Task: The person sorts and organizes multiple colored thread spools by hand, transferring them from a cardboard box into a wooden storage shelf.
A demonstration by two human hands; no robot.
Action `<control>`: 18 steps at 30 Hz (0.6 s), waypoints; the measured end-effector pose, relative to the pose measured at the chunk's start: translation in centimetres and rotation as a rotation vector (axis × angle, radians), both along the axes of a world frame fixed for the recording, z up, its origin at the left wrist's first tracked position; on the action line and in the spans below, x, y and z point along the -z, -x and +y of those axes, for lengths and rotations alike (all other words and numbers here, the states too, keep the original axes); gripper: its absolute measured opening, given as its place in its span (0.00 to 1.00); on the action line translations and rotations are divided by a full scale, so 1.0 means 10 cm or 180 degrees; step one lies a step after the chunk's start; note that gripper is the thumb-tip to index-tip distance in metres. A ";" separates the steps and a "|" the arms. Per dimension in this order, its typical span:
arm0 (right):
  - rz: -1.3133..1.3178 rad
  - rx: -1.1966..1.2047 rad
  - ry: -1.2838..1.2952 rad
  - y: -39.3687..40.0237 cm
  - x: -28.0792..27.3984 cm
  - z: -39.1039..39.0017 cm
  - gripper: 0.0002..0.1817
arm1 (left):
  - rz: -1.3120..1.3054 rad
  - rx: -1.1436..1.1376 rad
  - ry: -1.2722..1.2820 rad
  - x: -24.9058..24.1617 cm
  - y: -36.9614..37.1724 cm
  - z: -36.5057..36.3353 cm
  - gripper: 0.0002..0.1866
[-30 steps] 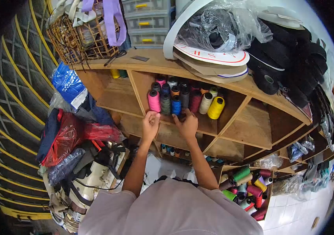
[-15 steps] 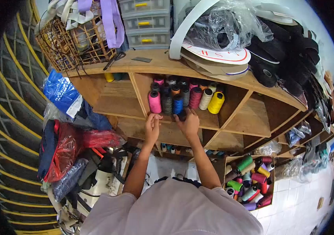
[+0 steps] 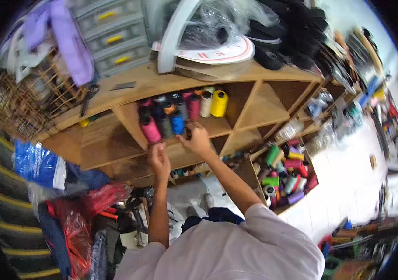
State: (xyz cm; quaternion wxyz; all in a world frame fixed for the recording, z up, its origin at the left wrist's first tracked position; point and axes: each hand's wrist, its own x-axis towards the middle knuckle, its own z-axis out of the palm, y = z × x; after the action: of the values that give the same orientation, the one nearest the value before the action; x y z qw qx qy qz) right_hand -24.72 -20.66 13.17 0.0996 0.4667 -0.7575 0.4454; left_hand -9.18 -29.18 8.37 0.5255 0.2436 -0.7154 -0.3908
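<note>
Thread spools stand in rows in a shelf compartment before me. In front are a pink spool point(image 3: 150, 129), a dark grey spool point(image 3: 165, 127) and a blue spool point(image 3: 177, 122). Behind and to the right are a dark red spool point(image 3: 193, 107), a cream spool point(image 3: 206, 104) and a yellow spool point(image 3: 219, 103). My left hand point(image 3: 160, 159) is just below the pink spool at the shelf edge, its fingers curled together; what they hold, if anything, is hidden. My right hand point(image 3: 196, 140) is beside the blue spool, thumb and fingers apart.
Below right, a wooden box point(image 3: 280, 209) holds many coloured spools. On the shelf top are a wicker basket point(image 3: 26, 100), plastic drawers point(image 3: 115, 39) and a white-and-red reel point(image 3: 222, 53). Bagged red material point(image 3: 75, 233) lies at lower left.
The view has swung right, so the shelf appears further left and tilted. My right hand's fingers have spread beside the blue spool, away from the dark thing they were at. My left hand stays below the pink spool.
</note>
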 end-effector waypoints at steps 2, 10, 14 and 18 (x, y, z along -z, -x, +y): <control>0.0051 0.0054 0.0053 -0.02 0.06 0.02 0.25 | -0.0196 -0.0013 0.0375 -0.20 -0.05 0.06 0.08; -0.0409 -0.0210 -0.0335 -0.50 0.34 1.17 0.35 | -0.0014 0.0306 0.0244 0.08 -0.01 -0.04 0.14; -0.0769 0.0159 -0.0659 -0.61 1.13 2.18 0.33 | -0.0133 0.0196 0.0332 0.01 0.00 0.03 0.14; -0.1076 0.1137 -0.0667 -0.45 1.26 3.02 0.23 | -0.0103 0.0222 0.0399 0.17 0.02 -0.07 0.13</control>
State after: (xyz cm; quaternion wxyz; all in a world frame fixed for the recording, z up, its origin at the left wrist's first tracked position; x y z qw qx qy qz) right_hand -20.19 9.57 0.60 -0.0001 0.2523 -0.8757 0.4116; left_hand -9.42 -29.84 6.66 0.5141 0.1913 -0.7550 -0.3593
